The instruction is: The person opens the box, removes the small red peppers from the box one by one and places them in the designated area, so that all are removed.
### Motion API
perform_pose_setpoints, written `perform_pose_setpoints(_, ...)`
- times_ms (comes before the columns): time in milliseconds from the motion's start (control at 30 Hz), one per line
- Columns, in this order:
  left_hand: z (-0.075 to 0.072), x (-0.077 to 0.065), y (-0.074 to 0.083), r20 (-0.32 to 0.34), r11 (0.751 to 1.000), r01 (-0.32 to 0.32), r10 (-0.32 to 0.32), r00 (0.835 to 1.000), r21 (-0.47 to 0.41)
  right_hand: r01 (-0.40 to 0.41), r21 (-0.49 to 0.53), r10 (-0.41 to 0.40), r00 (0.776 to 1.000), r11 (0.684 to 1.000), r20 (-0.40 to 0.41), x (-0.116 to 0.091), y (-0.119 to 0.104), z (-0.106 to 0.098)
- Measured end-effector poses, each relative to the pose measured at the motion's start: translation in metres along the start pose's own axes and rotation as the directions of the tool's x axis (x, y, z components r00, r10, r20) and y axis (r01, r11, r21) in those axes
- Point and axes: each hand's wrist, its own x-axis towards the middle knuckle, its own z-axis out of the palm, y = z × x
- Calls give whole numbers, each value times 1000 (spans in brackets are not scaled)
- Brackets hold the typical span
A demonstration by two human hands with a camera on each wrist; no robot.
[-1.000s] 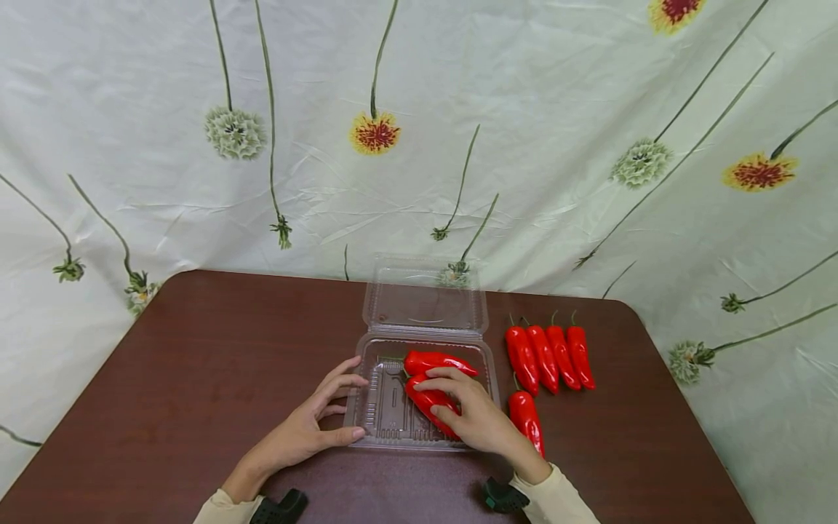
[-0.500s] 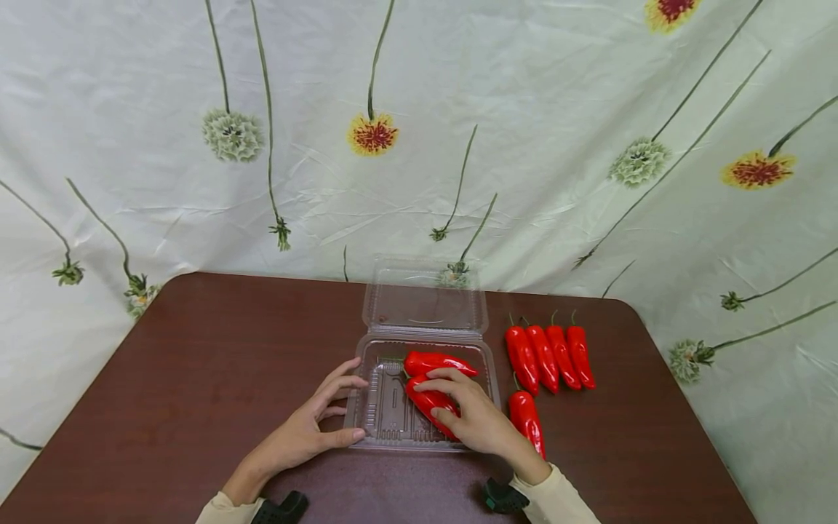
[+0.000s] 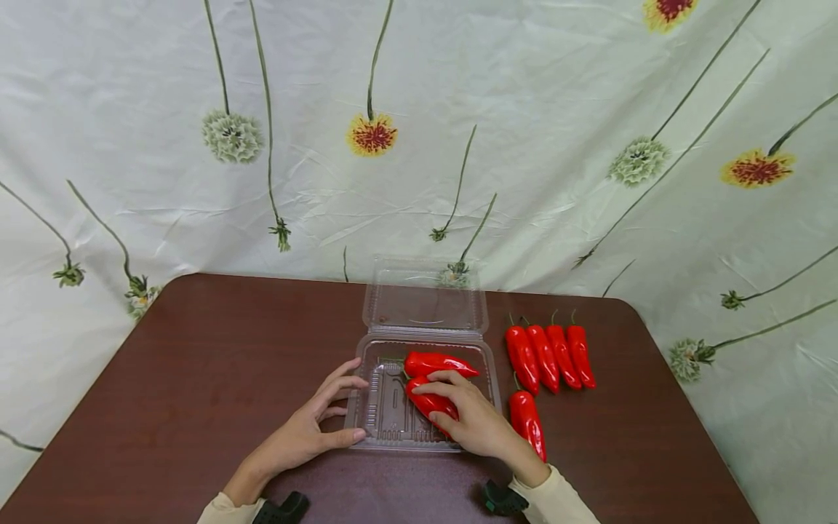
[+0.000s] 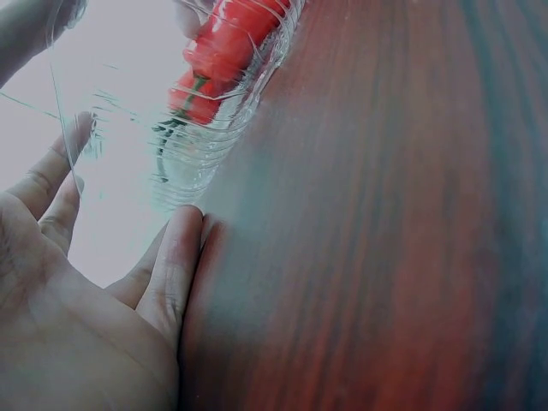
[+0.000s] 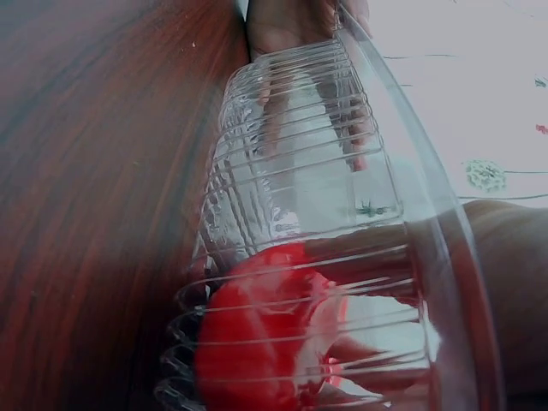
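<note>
In the head view a clear plastic clamshell box [image 3: 393, 445] stands with its lid [image 3: 425, 291] raised at the back. One red chili pepper [image 3: 440, 363] lies crosswise in the box, its stem to the left. My right hand [image 3: 481, 422] reaches in over the near right corner and grips a second chili pepper [image 3: 425, 397], which lies slanted in front of the first; its tip is hidden by the hand. My left hand [image 3: 304, 429] rests along the box's left rim, thumb near the front corner and fingers spread, also visible in the left wrist view [image 4: 86, 317].
To the right of the box several red chili peppers [image 3: 550, 356] lie side by side. Closer to me is another one [image 3: 526, 422], partly behind my right wrist. Brown table [image 3: 229, 349] runs back to a flower-printed cloth [image 3: 314, 167].
My right hand and the chili pepper it grips have shifted very slightly within the box. My left hand, the box and the other peppers have stayed in place.
</note>
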Motion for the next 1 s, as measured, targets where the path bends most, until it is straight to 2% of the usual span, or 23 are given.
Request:
perform_pose_setpoints(400, -1, 2, -1, 13, 1000, 12, -12, 1000, -7, -16, 17, 16, 1000, 1000, 23, 0, -1, -1)
perform_pose_setpoints(733, -1, 2, -1, 1, 1000, -6, 6, 1000, -2, -7, 30, 6, 1000, 1000, 23, 0, -1, -3)
perform_pose_setpoints(1000, 1, 1, -2, 3, 1000, -2, 2, 1000, -4, -40, 31, 39, 999, 999, 20, -1, 0, -3)
